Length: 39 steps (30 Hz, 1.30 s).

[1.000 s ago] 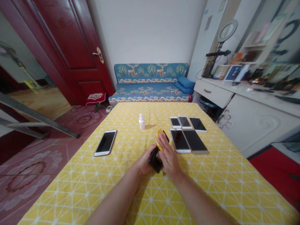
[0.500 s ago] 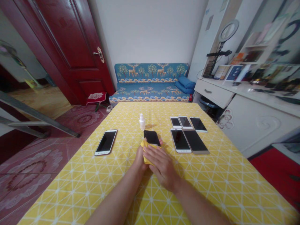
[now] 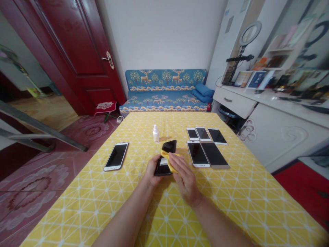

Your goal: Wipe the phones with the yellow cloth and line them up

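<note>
My left hand grips a black phone by its near end, holding it screen up just above the yellow tablecloth. My right hand presses a folded yellow cloth across the middle of the phone's screen. A small white spray bottle stands just beyond the phone. A white phone lies alone to the left.
Several phones lie in two rows on the right: a white one, a gold one and smaller ones behind. A blue patterned sofa stands past the table, a white dresser at right, a red door at left.
The black phone has swung from edge-on between my hands to flat, screen up. The yellow cloth moved from its far end, down to its near end, and now sits mid-screen.
</note>
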Tool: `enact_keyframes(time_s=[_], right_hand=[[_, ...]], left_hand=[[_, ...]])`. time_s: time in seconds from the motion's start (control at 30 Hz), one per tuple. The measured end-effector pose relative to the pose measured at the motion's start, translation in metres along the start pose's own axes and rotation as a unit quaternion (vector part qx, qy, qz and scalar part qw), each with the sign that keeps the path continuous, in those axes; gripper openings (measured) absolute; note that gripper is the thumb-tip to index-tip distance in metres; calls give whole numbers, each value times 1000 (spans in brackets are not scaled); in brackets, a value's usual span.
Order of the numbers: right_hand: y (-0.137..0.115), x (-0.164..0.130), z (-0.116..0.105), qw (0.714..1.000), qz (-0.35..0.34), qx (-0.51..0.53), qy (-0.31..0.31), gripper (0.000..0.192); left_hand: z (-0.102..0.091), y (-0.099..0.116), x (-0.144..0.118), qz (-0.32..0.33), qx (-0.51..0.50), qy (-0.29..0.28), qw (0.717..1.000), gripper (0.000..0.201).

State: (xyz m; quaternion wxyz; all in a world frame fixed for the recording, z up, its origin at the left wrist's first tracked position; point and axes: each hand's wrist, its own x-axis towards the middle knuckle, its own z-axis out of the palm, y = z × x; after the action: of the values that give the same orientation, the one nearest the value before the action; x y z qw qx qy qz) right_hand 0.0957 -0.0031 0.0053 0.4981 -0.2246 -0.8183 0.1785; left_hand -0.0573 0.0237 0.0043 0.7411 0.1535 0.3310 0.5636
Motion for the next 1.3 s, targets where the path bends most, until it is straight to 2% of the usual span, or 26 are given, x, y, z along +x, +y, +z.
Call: enact_keyframes(time_s=[0.07, 0.13, 0.27, 0.33, 0.4, 0.47, 0.57, 0.63, 0.67, 0.77, 0.9, 1.0, 1.13, 1.2, 1.3], right_hand=[[5, 0, 0, 998, 48, 19, 37, 45], [8, 1, -1, 994, 83, 26, 70, 43], [13, 0, -2, 978, 142, 50, 145, 41], [17, -3, 0, 962, 194, 68, 182, 40], [21, -6, 3, 943, 261, 78, 190, 40], [23, -7, 5, 940, 292, 92, 153, 41], [19, -4, 6, 965, 221, 108, 84, 40], [13, -2, 5, 973, 183, 113, 87, 39], [10, -2, 5, 969, 190, 121, 101, 38], [5, -4, 7, 929, 290, 197, 121, 44], [7, -4, 9, 835, 406, 368, 56, 42], [10, -1, 1, 766, 426, 481, -6, 40], [10, 1, -13, 689, 412, 588, -95, 51], [10, 1, -18, 687, 420, 587, -83, 48], [13, 4, -24, 732, 438, 522, 3, 37]], left_hand=[[3, 2, -6, -20, -5, 16, 1000, 19], [3, 3, -12, -58, -3, 8, 998, 21], [0, 8, -19, -159, -2, -67, 985, 31], [-2, 10, -20, -167, -6, -88, 982, 33], [-2, 11, -21, -145, -9, -93, 985, 33], [-1, 11, -22, -82, -27, -94, 992, 27], [1, 9, -21, 40, -62, -107, 991, 19], [0, 8, -19, 83, -66, -127, 986, 19], [-1, 7, -18, 90, -63, -138, 984, 19], [-4, 5, -16, 104, -45, -160, 981, 21], [-3, 2, -18, 105, -7, -178, 978, 21], [3, 0, -23, 92, 20, -180, 979, 23], [10, -4, -25, 68, 65, -176, 980, 29], [10, -8, -22, 76, 82, -179, 978, 37], [8, -14, -14, 85, 135, -159, 974, 47]])
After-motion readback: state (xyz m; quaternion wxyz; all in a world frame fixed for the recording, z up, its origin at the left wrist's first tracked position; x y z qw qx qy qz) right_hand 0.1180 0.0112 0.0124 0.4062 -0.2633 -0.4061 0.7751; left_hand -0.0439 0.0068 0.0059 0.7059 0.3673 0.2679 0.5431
